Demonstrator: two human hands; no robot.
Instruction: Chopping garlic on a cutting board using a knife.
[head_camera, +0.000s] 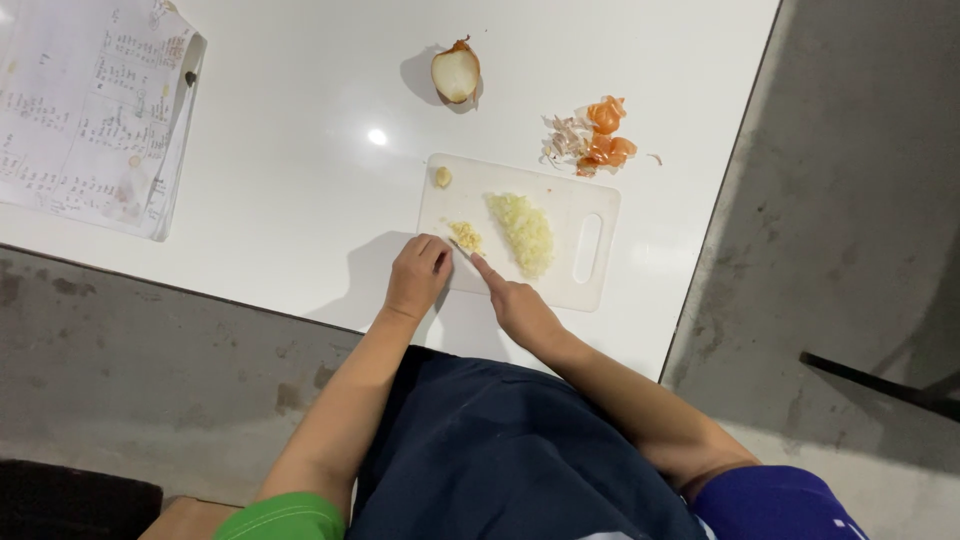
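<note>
A white cutting board (590, 205) lies on a white table (300, 180). On it are a long pile of chopped onion (525, 232), a small heap of minced garlic (465, 237) and one small garlic piece (442, 177). My left hand (418, 275) rests at the board's near left edge with its fingers curled, right beside the minced garlic. My right hand (520, 308) is at the board's near edge, index finger stretched along a thin knife blade (462, 250) whose tip reaches the garlic. The handle is hidden in the hand.
A halved onion (456, 73) sits beyond the board. Onion and garlic peels (595, 140) lie at the back right. Printed paper sheets (95, 110) cover the table's left corner. Concrete floor (850, 200) shows right of the table edge, with a dark bar (880, 385).
</note>
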